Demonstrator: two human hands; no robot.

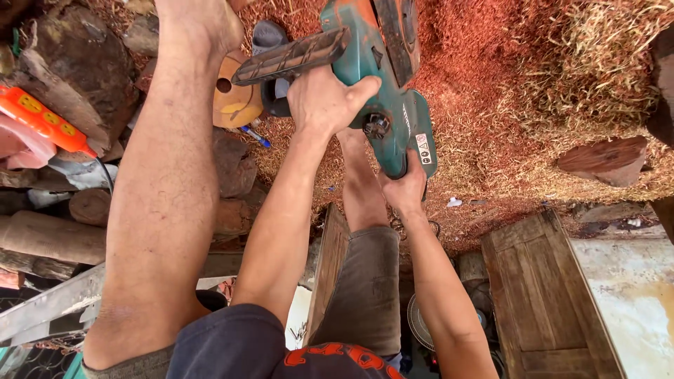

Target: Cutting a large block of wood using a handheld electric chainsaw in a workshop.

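A teal and orange electric chainsaw [393, 105] hangs over red sawdust between my bare legs. My left hand [326, 102] is closed around its black front handle bar [291, 56]. My right hand [406, 188] grips the rear end of the saw body from below. The saw's bar runs out of frame at the top, so what it touches is hidden. My left leg [168, 175] stretches up the left side, with its foot near a round wooden piece with a hole [235, 98]. My right leg [365, 210] lies under the saw.
Red sawdust and pale shavings [533, 84] cover the ground. A reddish wood block [607, 160] lies at the right. Logs [49, 235] and an orange power strip [42, 119] sit at the left. A wooden panel [544, 295] and an upright plank [328, 267] stand near me.
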